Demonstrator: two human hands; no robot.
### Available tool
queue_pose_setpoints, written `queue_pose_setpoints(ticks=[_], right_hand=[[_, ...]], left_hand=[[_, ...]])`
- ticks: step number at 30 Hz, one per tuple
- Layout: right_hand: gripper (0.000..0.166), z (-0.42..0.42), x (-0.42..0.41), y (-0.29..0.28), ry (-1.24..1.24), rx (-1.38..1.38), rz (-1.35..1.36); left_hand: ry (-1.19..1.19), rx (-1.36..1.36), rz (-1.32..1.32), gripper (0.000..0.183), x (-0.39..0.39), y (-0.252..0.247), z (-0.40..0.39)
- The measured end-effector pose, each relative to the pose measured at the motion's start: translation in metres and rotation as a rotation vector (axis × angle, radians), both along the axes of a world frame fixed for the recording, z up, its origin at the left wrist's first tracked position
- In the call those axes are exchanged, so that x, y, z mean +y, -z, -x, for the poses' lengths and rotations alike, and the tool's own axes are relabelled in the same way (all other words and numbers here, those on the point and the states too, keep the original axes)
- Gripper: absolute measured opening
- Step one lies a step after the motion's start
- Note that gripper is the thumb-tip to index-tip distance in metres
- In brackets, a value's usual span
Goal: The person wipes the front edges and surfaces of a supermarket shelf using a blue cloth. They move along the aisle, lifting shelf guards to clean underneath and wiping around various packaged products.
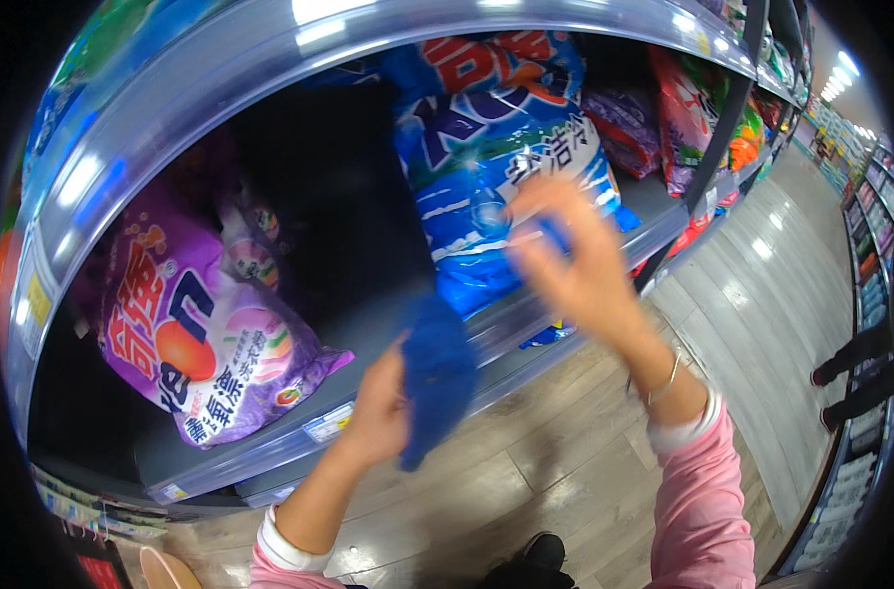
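Note:
My left hand (379, 406) grips a folded blue cloth (440, 379) just in front of the shelf's front edge. My right hand (583, 269), blurred, has its thumb and fingers apart before a blue plastic bag of detergent (462, 191). Whether its fingertips touch the bag cannot be made out. That bag stands upright on a dark shelf (377, 339), and a second blue bag (491, 55) shows behind its top. To the left, a purple bag of laundry powder (219, 346) leans back on the same shelf, with dark space between it and the blue bag.
A clear plastic-fronted shelf edge (219, 88) curves above the bags. Purple and red bags (624, 129) sit beyond on the right. Below lies a wood-look floor (550, 456), with my shoe (544, 551) on it. Across the aisle, a person's legs (859, 375) show beside another shelf.

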State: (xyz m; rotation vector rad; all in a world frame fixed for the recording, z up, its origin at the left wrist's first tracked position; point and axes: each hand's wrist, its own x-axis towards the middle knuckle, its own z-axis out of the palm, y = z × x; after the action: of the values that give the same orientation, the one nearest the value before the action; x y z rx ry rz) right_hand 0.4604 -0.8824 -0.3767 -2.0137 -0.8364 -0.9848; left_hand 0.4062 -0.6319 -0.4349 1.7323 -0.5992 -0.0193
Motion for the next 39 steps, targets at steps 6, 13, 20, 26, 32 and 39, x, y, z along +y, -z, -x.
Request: queue_pose_setpoints(ticks=[6, 13, 20, 26, 32, 39], right_hand=[[0.079, -0.095, -0.139, 0.038, 0.593, 0.540, -0.477], [0.074, -0.088, -0.122, 0.066, 0.425, 0.672, -0.560], [0.065, -0.078, -0.104, 0.037, 0.291, 0.709, -0.339], [0.078, -0.153, -0.102, 0.000, 0.302, 0.965, -0.579], [0.068, -0.144, -0.067, -0.001, 0.226, 0.836, -0.443], [0.055, -0.152, -0.073, 0.026, 0.312, 0.551, -0.247]], left_hand=[[-0.442, -0.350, -0.345, 0.050, 0.024, 0.009, -0.023], [-0.494, -0.411, -0.548, 0.065, -0.002, 0.016, -0.035], [-0.575, -0.256, -0.637, 0.087, -0.013, -0.003, -0.027], [-0.572, -0.339, -0.633, 0.077, -0.014, 0.005, -0.028], [-0.594, -0.177, -0.573, 0.053, -0.006, 0.003, -0.030], [-0.660, 0.137, -0.319, 0.060, 0.009, 0.017, -0.039]])
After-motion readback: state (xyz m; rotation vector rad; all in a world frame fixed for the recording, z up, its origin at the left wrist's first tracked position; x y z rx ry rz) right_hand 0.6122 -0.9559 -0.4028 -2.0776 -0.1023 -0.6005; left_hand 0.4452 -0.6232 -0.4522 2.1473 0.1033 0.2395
